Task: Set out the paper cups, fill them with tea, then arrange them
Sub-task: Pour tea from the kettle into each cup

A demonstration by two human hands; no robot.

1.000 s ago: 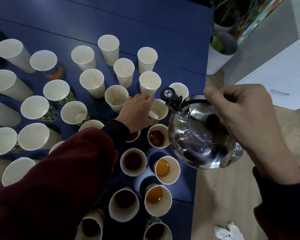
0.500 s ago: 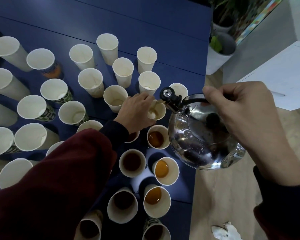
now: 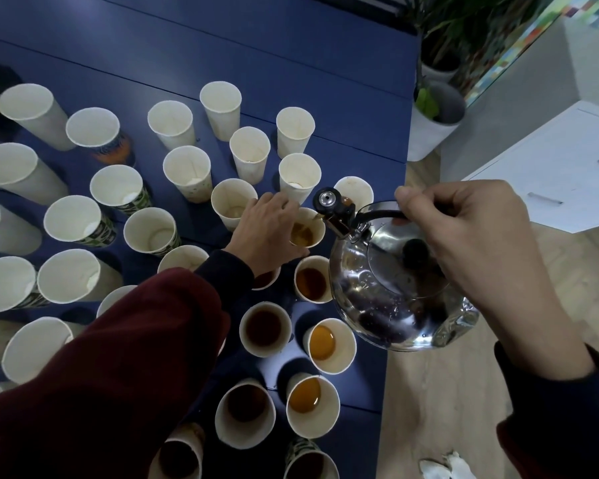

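Tilting forward over the right edge of the blue bench, a shiny steel kettle hangs from the right hand, whose fingers are curled tightly round its black handle. Its capped spout sits just above the rim of a paper cup that already holds some amber tea. The left hand, in a dark red sleeve, grips this cup from the side, its fingers wrapped round the wall. Nearer the person, along the same edge, stand the filled cups, some with dark tea and some with lighter. The empty cups stand upright and crowd the left and far parts of the bench. A white plant pot stands on the floor beyond the bench corner, beside a white cabinet.
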